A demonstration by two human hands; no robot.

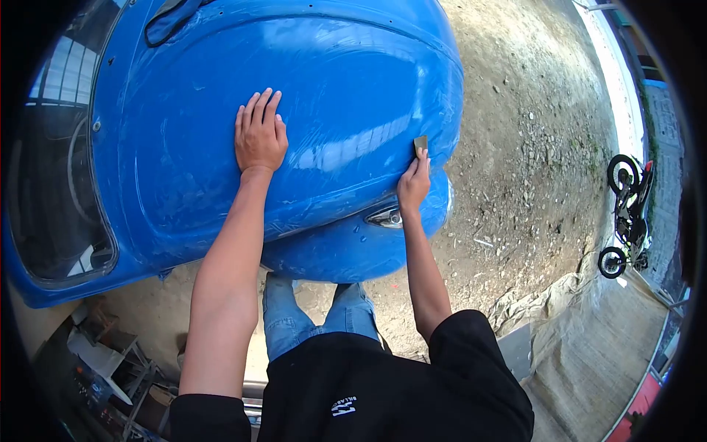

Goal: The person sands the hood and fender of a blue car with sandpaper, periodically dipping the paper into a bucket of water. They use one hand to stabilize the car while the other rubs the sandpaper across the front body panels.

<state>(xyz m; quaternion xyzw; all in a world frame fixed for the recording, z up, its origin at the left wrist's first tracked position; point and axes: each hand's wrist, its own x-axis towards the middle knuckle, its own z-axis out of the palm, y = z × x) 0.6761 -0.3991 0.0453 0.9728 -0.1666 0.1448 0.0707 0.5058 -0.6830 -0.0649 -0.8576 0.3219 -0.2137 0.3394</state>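
Note:
The blue car hood (221, 81) fills the upper view, its glossy paint marked by dull streaks and smears. My left hand (261, 140) lies flat on the middle of it, fingers stretched out and holding nothing. Near the hood's front edge, my right hand (414, 182) pinches a small flat grey-brown piece of sandpaper (420, 143) that touches the paint. Just below that hand is a chrome-trimmed light (384, 216) on the blue fender (335, 253). The underside of the sandpaper is hidden.
A dark cloth (168, 22) lies on the hood near the windshield (62, 147). Gravelly ground (523, 147) spreads beyond the car. A motorcycle (628, 214) stands at the far right, near a beige tarp (596, 346). Cluttered furniture (110, 361) is at lower left.

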